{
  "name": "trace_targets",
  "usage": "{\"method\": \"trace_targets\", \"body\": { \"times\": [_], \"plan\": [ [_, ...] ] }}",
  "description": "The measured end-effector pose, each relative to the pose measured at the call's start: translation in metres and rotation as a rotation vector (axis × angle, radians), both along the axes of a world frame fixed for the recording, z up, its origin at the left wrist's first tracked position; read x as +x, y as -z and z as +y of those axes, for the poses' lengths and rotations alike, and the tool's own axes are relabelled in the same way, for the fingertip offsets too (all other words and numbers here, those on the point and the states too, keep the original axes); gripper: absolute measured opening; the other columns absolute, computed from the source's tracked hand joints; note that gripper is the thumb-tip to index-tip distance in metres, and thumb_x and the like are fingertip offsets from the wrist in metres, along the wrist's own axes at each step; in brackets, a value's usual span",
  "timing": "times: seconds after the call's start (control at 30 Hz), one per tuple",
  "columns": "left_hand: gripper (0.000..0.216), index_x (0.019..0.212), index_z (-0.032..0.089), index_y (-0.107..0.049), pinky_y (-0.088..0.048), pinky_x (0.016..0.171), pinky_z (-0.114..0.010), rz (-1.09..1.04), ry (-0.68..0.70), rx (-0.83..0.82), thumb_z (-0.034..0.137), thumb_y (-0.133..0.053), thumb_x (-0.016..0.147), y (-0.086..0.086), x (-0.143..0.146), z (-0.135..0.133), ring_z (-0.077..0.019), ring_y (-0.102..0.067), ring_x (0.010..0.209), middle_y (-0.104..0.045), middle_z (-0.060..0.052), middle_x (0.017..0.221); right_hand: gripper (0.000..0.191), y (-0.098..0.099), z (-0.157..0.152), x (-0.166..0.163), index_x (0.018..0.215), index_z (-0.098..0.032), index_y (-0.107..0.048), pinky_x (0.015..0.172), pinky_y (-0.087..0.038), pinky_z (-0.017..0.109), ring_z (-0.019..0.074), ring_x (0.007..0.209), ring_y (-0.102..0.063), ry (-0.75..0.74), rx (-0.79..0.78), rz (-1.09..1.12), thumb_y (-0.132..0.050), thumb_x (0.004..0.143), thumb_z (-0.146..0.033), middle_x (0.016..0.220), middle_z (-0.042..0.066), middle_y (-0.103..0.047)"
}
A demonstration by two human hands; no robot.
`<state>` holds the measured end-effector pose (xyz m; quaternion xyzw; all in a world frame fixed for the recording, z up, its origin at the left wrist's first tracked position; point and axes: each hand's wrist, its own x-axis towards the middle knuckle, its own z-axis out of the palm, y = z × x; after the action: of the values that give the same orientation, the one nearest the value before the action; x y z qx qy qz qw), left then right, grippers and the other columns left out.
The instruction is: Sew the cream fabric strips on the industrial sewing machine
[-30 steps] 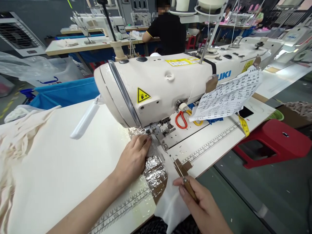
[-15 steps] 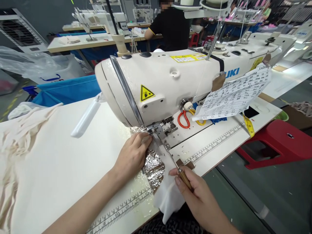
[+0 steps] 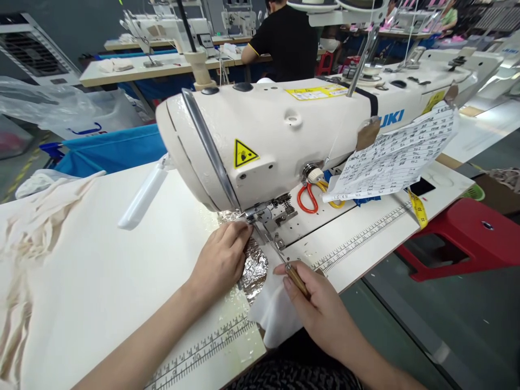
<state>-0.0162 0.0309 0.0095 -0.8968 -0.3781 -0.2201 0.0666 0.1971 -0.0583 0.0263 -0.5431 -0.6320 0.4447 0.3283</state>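
My left hand [image 3: 221, 260] lies on the white fabric piece [image 3: 276, 314] just left of the presser foot [image 3: 260, 219] of the white sewing machine [image 3: 284, 135], fingers curled and pressing the cloth down. My right hand [image 3: 317, 303] is closed around a wooden-handled awl [image 3: 290, 271], whose metal tip points up toward the presser foot. Shiny crinkled tape [image 3: 254, 268] on the table shows between my hands. The fabric hangs over the table's front edge.
Cream fabric [image 3: 24, 238] is piled at the table's left. Red-handled scissors [image 3: 306, 197], a paper sheet with writing [image 3: 398, 157] and a yellow measuring tape [image 3: 418, 208] lie right of the needle. A red stool [image 3: 467, 238] stands at right. A person in black [image 3: 284, 40] sits behind.
My right hand has moved the awl up and left, from the table's front edge to the presser foot. The fabric has shifted toward the needle. My left hand has stayed put.
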Motion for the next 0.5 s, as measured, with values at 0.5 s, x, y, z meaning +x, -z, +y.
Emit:
{"method": "trace_targets", "body": {
  "times": [0.5],
  "plan": [
    [0.034,0.118,0.01,-0.058,-0.059,0.083,-0.04,-0.005,0.1,0.017,0.004,-0.041,0.089,-0.002,-0.001,-0.001,-0.0252,-0.059,0.1,-0.062,-0.014,0.11,0.023,-0.002,0.015,-0.007,0.111,-0.02,-0.061,0.053,-0.039,0.027,0.0155,0.054,-0.051,-0.007,0.011,-0.064,-0.041,0.1,-0.029,0.064,-0.003,-0.056]
  ]
}}
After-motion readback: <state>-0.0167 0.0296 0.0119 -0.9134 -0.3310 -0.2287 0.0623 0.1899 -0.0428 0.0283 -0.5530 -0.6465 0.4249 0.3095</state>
